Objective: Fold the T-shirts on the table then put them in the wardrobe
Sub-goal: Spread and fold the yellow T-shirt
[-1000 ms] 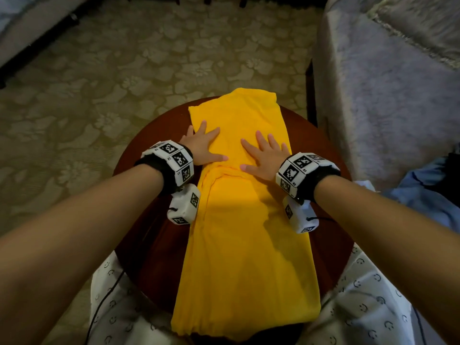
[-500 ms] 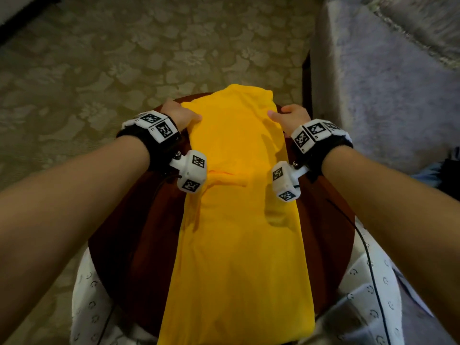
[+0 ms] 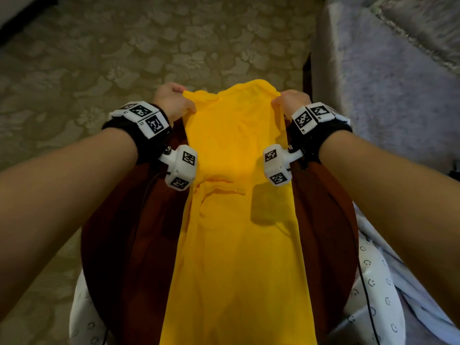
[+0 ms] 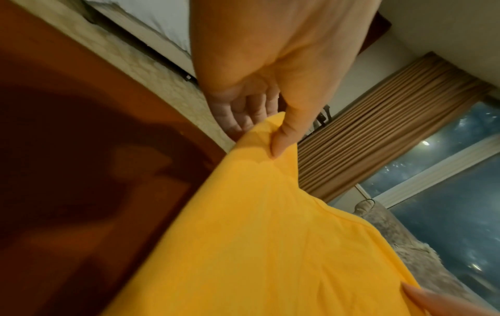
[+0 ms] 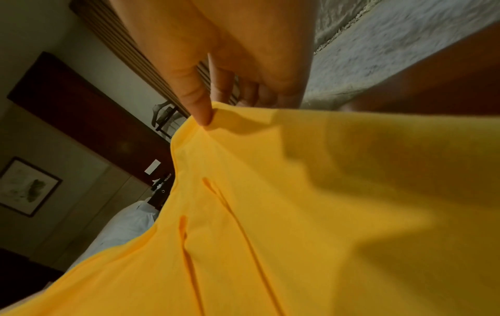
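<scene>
A bright yellow cotton T-shirt [image 3: 239, 220], already narrowed into a long strip, lay down the middle of the round dark red-brown wooden table [image 3: 139, 245], its near end hanging over the table's near edge. At the far edge of the table the left hand [image 3: 171, 103] pinched the shirt's left far corner, thumb pressed on top of the cloth and the other fingers curled beneath it. The right hand [image 3: 290, 102] held the right far corner the same way, thumb on top, fingers tucked under. Both corners were raised clear of the table, and the cloth between them sagged a little.

The step in hand looked like the lengthwise fold, bringing the far end toward the near one. To do it well, both corners should travel level and at the same pace, with light tension between them so the sag flattens. The tucked-in sleeve layers, visible as a ridge near the table's middle, should stay put, and the far edge should land square on the near part.
</scene>
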The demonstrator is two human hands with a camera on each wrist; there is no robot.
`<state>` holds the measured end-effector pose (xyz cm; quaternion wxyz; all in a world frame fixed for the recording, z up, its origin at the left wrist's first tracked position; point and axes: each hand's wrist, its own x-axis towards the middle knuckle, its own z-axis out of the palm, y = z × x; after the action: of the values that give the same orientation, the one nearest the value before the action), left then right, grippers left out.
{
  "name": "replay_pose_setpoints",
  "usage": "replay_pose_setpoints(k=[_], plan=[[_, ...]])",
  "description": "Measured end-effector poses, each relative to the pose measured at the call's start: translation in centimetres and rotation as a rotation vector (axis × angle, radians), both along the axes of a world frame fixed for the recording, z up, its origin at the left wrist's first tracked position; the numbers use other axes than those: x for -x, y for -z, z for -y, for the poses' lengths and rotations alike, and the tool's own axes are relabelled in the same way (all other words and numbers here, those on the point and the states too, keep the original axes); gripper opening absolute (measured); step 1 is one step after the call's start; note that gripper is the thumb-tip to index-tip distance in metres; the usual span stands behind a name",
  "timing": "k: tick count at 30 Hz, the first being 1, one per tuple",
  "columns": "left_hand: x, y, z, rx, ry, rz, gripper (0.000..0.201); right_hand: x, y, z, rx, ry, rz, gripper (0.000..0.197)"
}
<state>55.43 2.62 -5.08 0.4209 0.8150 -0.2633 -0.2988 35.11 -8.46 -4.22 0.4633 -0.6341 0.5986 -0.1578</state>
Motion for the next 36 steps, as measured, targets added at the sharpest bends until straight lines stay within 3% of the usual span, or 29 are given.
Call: replay_pose_setpoints(k=[8,11,12,15,20,24,31,34,35,36], plan=[[0.8,-3.1,-5.2,0.107,0.201,0.090,0.046,2.5,-2.6,-3.7,-0.089,0.102,0.241,0.038],[1.7,-3.9,-8.3,0.105,0.294,0.186,0.048,4.2,-3.5,-6.1,-0.137,0.160,0.319,0.023],[2.1,-4.0,-9.4,0.106,0.330,0.227,0.046,4.8,-3.6,-7.0,-0.152,0.169,0.342,0.013],[3.4,-4.2,-12.6,0.108,0.456,0.343,0.032,7.0,-3.2,-9.7,-0.142,0.145,0.381,0.020],[6.0,-3.2,-17.4,0.172,0.613,0.464,0.015,10.3,-1.7,-13.6,-0.039,0.022,0.297,0.023],[8.1,-1.2,-20.3,0.061,0.753,0.735,0.022,12.0,-0.2,-16.0,-0.002,-0.048,0.197,0.029],[9.7,1.3,-23.3,-0.114,0.972,0.998,0.026,13.8,1.5,-17.8,0.054,-0.168,-0.135,0.036],[9.7,1.3,-23.2,-0.291,1.064,0.894,0.026,13.1,1.8,-18.1,0.193,-0.185,-0.141,0.016],[9.8,1.1,-23.1,-0.309,1.061,0.806,0.023,12.8,1.7,-18.3,0.177,-0.213,-0.089,0.017],[9.9,0.9,-22.9,-0.286,1.035,0.710,0.020,12.5,1.6,-18.5,0.133,-0.263,-0.044,0.032]])
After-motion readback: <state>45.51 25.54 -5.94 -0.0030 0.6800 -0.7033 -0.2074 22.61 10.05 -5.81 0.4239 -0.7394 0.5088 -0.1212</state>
